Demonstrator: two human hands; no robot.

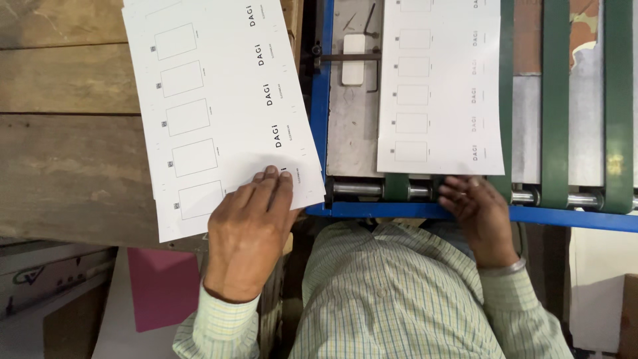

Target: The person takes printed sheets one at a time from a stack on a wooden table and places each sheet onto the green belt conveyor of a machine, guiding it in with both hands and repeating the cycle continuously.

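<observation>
The left hand (249, 229) lies flat on a stack of white printed sheets (212, 106), fingers together and stretched out, pressing on the near corner. The stack rests slightly askew on a worn wooden table (66, 133), its near edge hanging over the table's front. Each sheet carries a column of outlined rectangles with small dark squares beside them, and a second column of short dark lettering running sideways.

The right hand (475, 206) rests at the near edge of the blue machine frame (399, 211), fingers slightly spread and curled over the steel roller (359, 189); it grips nothing that I can see, its fingertips just below a single white sheet (438, 86) lying on the feed bed. That sheet bears the same print, but fainter. Green belts (555, 100) run lengthwise over the bed, and one covers the sheet's right edge.

A pink card (159, 286) shows below the table, partly hidden by the left sleeve. Both sheets are cut off at the top of the view. A small white block (353, 60) sits on the grey bed; what it is I cannot make out.
</observation>
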